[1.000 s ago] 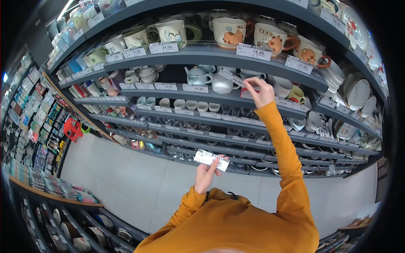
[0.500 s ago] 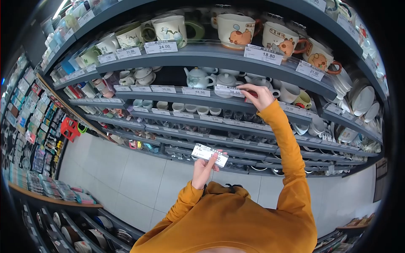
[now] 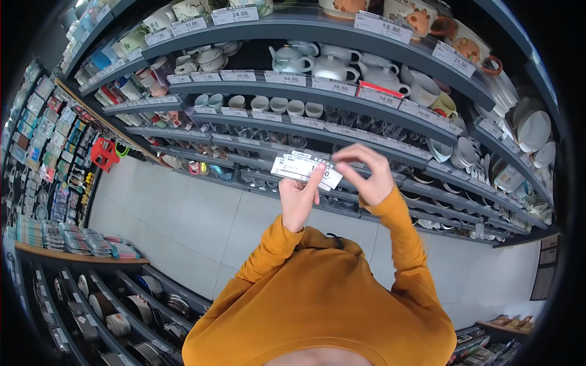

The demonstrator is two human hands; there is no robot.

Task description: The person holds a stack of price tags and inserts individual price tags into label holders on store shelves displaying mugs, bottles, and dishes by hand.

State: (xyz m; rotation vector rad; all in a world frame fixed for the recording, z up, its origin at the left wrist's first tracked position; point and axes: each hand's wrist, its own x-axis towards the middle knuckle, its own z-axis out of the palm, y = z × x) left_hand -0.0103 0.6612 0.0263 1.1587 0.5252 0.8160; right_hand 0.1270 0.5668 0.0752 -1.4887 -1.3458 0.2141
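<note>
Between the thumb and fingers of my left hand (image 3: 299, 198) is a white printed price label (image 3: 293, 166), held up in front of the lower shelves. My thumb covers part of its printed number. Close by on the right is my right hand (image 3: 372, 174), slightly blurred. Its thumb and fingers are curved and apart, with nothing visible between them, near the label's right end. Above the hands, a 38.50 price tag (image 3: 342, 86) sits on the shelf edge below a white teapot (image 3: 332, 67). Beside it is a red-bordered 34.80 tag (image 3: 379, 94).
Mugs (image 3: 410, 15) fill the top shelf, with an 18.80 tag (image 3: 383, 26) on its edge. Small cups (image 3: 279, 105) and stacked plates (image 3: 533, 137) stand on other shelves. A red stool-like item (image 3: 105, 154) is at left on the tiled floor (image 3: 201, 219).
My right hand has left the 38.50 tag on the shelf edge and come down beside the label. My left hand with the label appears higher, and the shelves have shifted slightly in view.
</note>
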